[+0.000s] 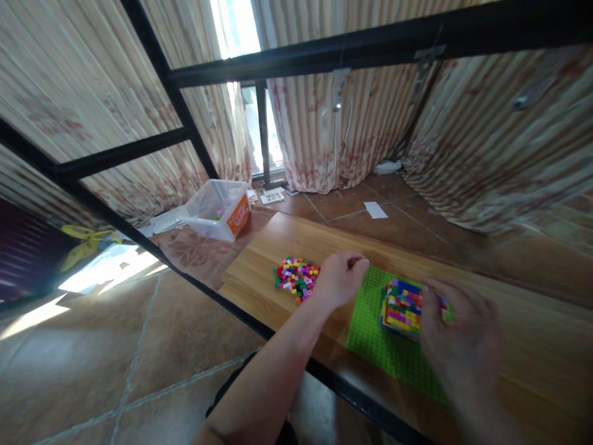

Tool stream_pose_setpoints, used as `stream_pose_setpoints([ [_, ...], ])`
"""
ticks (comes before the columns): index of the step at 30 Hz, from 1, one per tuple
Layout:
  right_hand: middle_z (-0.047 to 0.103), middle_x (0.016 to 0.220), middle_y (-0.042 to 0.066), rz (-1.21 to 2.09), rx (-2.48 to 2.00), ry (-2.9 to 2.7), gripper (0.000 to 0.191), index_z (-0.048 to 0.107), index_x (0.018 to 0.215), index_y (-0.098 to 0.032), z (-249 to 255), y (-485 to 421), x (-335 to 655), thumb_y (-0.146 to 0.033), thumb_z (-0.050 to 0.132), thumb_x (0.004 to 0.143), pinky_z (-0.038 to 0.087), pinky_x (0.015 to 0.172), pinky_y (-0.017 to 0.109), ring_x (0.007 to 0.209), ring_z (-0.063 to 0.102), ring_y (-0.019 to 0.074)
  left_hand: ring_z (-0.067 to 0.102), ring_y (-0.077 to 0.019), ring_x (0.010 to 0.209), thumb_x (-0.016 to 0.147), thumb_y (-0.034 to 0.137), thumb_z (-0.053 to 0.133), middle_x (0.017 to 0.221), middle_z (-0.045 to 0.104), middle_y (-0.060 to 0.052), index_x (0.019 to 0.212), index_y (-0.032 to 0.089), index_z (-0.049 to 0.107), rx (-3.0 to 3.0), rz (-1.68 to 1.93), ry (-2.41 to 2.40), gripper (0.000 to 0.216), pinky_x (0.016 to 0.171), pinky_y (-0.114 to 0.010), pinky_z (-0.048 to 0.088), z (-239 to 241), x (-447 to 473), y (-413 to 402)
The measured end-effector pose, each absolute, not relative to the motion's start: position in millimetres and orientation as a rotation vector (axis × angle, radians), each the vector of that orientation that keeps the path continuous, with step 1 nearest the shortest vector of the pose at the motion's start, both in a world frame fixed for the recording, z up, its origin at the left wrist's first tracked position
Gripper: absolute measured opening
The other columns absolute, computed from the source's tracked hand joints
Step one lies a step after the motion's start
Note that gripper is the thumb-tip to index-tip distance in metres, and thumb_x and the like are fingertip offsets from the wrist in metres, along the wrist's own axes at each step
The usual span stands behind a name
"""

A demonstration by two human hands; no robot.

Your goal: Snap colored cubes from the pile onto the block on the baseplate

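Note:
My left hand (343, 277) is closed with its fingertips pinched together, between the brick pile and the green baseplate. Whatever may be in the pinch is too small to make out. A block of stacked toy bricks (402, 309) in many colours stands on the green baseplate (370, 334). My right hand (458, 334) is over the right side of that stack and hides part of it. It is smeared by motion, so its grip does not show clearly. Left of my left hand lies a pile of small loose bricks (296, 278), partly covered by the hand.
The wooden table (259, 247) carries the bricks. A clear plastic box (208, 225) with an orange label stands beyond its left end. Black metal bars (278, 65) cross in front of the striped curtains (324, 136). White paper (375, 210) lies on the tiled floor.

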State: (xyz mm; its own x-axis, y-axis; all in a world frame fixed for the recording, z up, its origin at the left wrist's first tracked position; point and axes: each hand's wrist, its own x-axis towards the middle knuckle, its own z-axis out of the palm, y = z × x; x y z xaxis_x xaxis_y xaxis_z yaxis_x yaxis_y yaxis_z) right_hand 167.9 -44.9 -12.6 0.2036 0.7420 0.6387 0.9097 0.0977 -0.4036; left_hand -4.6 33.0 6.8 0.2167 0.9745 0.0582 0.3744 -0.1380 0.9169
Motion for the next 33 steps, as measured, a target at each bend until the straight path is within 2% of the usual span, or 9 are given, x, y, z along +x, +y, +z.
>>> stream_pose_setpoints([
  [4,0.072,0.100,0.009,-0.040,-1.430,-1.741,0.023,0.071,0.097,-0.023,-5,-63,110,-0.032,0.051,0.094,0.047,0.092,0.045,0.096,0.064,0.0251,0.053,-0.0099,0.055,0.084,0.026,0.050,0.062,0.061,0.001,0.074,0.015,0.064,1.466,1.132,1.357,0.021,0.054,-0.021,0.042,11,-47,54],
  [8,0.071,0.103,0.007,0.188,-1.351,-1.910,0.020,0.073,0.097,-0.025,-23,-69,62,-0.029,0.053,0.093,0.049,0.086,0.040,0.096,0.062,0.0229,0.053,-0.0084,0.055,0.080,0.025,0.054,0.063,0.061,0.002,0.076,0.015,0.064,1.329,1.261,1.376,0.015,0.054,-0.019,0.042,14,-74,56],
  [14,0.068,0.107,0.009,0.223,-1.390,-1.944,0.024,0.073,0.105,-0.025,-46,-50,39,-0.023,0.054,0.091,0.049,0.086,0.043,0.097,0.057,0.0246,0.055,-0.0084,0.055,0.078,0.023,0.056,0.064,0.063,0.002,0.078,0.015,0.065,1.275,1.260,1.370,0.012,0.054,-0.019,0.042,19,-92,50],
  [25,0.068,0.097,0.007,0.239,-1.460,-1.947,0.018,0.074,0.087,-0.025,-48,-34,21,-0.017,0.058,0.090,0.048,0.082,0.039,0.091,0.056,0.0228,0.058,-0.0087,0.060,0.074,0.026,0.065,0.065,0.063,0.003,0.079,0.016,0.066,1.111,1.292,1.273,0.012,0.057,-0.018,0.045,29,-101,44],
  [30,0.069,0.103,0.006,0.334,-1.415,-1.847,0.017,0.072,0.088,-0.024,-42,-33,21,-0.018,0.057,0.091,0.048,0.087,0.038,0.098,0.058,0.0217,0.059,-0.0093,0.061,0.072,0.026,0.066,0.065,0.065,0.002,0.081,0.015,0.068,1.133,1.294,1.274,0.015,0.059,-0.019,0.047,30,-98,42],
  [33,0.069,0.101,0.005,0.422,-1.360,-1.772,0.015,0.070,0.091,-0.023,-31,-34,27,-0.019,0.056,0.092,0.049,0.087,0.035,0.096,0.061,0.0194,0.058,-0.0086,0.059,0.071,0.026,0.067,0.065,0.064,0.002,0.083,0.014,0.068,1.153,1.285,1.270,0.017,0.056,-0.018,0.044,29,-94,42],
])
